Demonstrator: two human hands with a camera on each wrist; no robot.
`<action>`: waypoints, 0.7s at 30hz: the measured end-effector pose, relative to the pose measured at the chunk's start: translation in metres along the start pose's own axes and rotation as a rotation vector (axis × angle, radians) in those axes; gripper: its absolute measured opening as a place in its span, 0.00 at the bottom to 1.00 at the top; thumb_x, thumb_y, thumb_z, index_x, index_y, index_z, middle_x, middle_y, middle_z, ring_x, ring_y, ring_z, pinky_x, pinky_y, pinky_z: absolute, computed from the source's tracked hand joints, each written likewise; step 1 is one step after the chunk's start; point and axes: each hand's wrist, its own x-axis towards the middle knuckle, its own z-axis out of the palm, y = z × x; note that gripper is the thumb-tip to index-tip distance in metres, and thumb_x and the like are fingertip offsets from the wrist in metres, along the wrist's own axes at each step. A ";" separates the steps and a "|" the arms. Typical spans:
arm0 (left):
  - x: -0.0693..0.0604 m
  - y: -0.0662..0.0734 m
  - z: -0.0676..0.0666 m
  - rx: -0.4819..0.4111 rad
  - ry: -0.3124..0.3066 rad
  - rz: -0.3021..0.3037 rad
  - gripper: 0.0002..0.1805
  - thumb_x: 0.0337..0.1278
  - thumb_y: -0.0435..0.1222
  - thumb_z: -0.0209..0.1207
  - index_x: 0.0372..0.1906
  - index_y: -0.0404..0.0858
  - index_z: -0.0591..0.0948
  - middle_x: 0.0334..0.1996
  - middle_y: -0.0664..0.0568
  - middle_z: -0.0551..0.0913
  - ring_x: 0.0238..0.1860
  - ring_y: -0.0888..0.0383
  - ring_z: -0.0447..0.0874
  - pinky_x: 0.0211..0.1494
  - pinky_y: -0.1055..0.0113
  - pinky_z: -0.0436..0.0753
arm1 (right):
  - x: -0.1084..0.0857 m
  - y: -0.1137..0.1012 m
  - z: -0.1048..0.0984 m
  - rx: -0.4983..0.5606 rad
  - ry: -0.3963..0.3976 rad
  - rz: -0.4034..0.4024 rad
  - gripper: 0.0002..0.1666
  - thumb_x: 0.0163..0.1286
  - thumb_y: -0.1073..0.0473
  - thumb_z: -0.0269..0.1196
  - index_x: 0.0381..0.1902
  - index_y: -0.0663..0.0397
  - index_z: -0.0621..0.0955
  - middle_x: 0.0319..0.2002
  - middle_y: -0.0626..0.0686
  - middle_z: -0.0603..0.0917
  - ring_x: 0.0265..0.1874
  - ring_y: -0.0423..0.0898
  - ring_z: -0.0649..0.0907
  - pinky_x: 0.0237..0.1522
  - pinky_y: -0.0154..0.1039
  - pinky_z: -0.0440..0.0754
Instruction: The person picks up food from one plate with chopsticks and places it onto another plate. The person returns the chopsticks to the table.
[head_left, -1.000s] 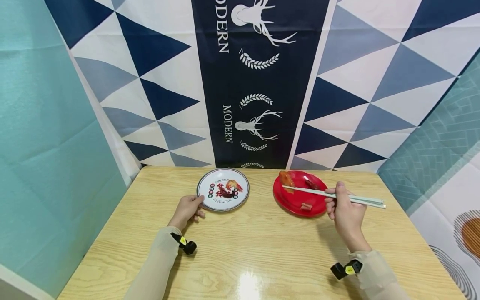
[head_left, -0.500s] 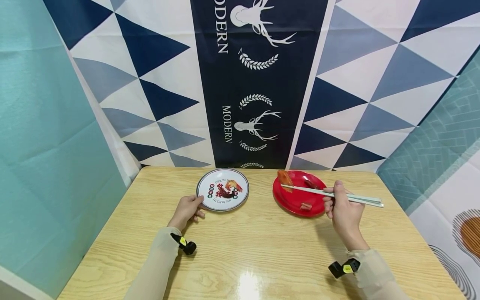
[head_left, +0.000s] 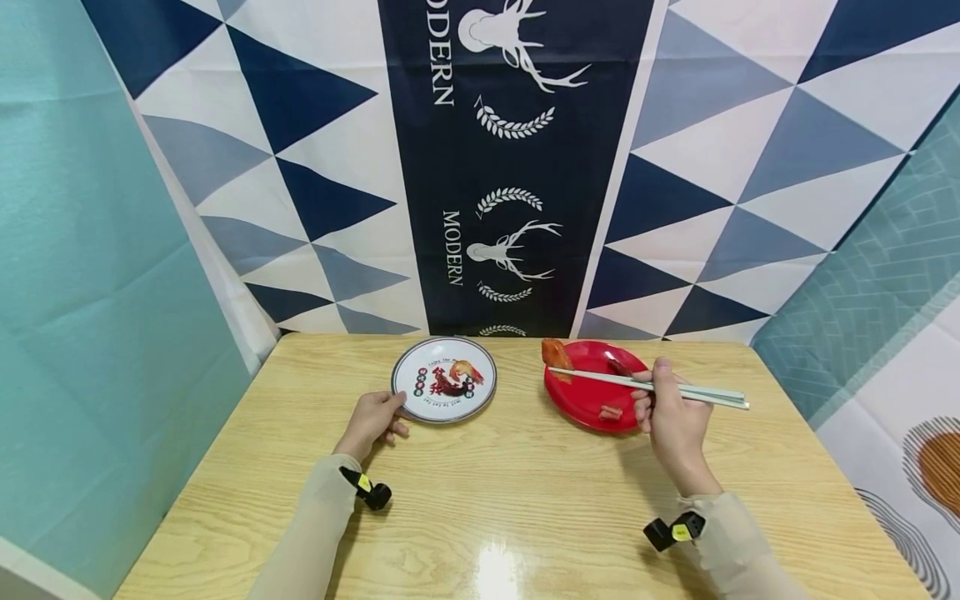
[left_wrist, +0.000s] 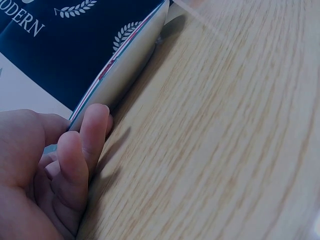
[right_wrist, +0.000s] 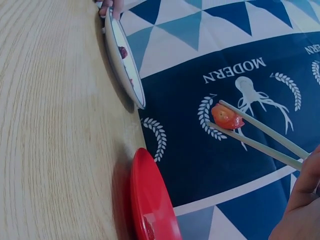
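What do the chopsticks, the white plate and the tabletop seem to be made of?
Chopsticks: probably plastic, smooth, uniformly pale with no visible grain.
White plate: ceramic or melamine, hard to say; smooth, with printed lettering.
Tabletop: wood or wood-look laminate, glossy, showing grain and bright glare.

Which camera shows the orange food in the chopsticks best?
The right wrist view: it shows the orange food large and clear between the tips of the chopsticks. The head view shows it smaller, overlapping the red plate's edge, partly behind the chopsticks. The left wrist view doesn't show it.
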 end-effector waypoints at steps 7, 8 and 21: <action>0.001 -0.001 0.000 0.001 0.000 -0.007 0.20 0.79 0.45 0.53 0.47 0.31 0.83 0.24 0.47 0.86 0.18 0.62 0.83 0.19 0.72 0.78 | 0.000 -0.001 0.001 -0.009 -0.007 0.023 0.31 0.77 0.46 0.62 0.36 0.77 0.82 0.16 0.54 0.81 0.06 0.43 0.73 0.05 0.30 0.68; 0.002 -0.001 0.000 -0.001 -0.001 -0.008 0.20 0.79 0.44 0.53 0.48 0.31 0.83 0.24 0.47 0.86 0.18 0.62 0.83 0.19 0.72 0.78 | -0.001 -0.001 0.001 -0.013 -0.007 0.026 0.31 0.77 0.46 0.62 0.36 0.77 0.82 0.16 0.54 0.81 0.06 0.43 0.73 0.05 0.30 0.69; 0.001 0.000 0.000 -0.010 -0.006 -0.011 0.19 0.79 0.44 0.53 0.47 0.31 0.83 0.24 0.47 0.86 0.18 0.62 0.83 0.19 0.71 0.79 | -0.001 0.000 0.003 -0.017 -0.011 0.028 0.30 0.78 0.48 0.61 0.36 0.77 0.82 0.17 0.54 0.81 0.07 0.43 0.73 0.05 0.30 0.69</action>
